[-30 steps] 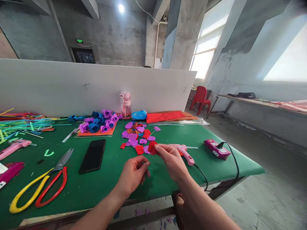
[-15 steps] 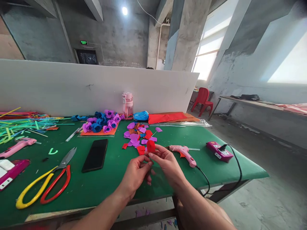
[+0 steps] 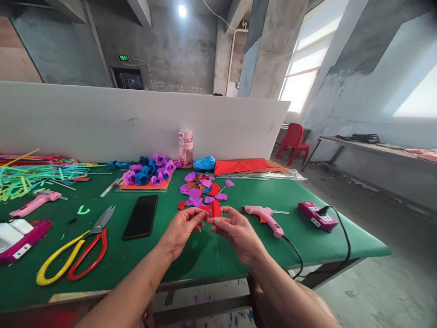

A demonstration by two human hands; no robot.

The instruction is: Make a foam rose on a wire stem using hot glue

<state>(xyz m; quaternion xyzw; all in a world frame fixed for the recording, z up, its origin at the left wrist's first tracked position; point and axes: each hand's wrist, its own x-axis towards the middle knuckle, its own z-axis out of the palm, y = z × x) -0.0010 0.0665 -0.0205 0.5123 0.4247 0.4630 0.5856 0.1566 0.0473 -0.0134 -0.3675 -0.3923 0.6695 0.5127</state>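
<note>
Between my two hands, just above the table's front half, is a curled red crepe-paper petal (image 3: 215, 208). My right hand (image 3: 237, 231) pinches its right and lower side between thumb and fingers. On the left, my left hand (image 3: 184, 228) is closed in a pinch at the red paper's left edge; its fingertips partly hide what they grip. Just behind lies a scattered heap of purple paper petals (image 3: 195, 195), with red, brown and blue pieces among them. To the right of my right hand rests a pink glue gun (image 3: 264, 214) with a clear glue stick in it.
Phone (image 3: 140, 217), open scissors (image 3: 80, 248) and a second pink glue gun (image 3: 37, 203) lie left. Finished paper flowers (image 3: 148, 171), a pink bottle (image 3: 186, 148) and red paper (image 3: 241, 166) line the back. A corded purple power strip (image 3: 317, 216) sits right.
My left hand has moved left, its wrist now farther from my right hand. The red petal has turned and looks narrower and more upright. The view has shifted slightly left.
</note>
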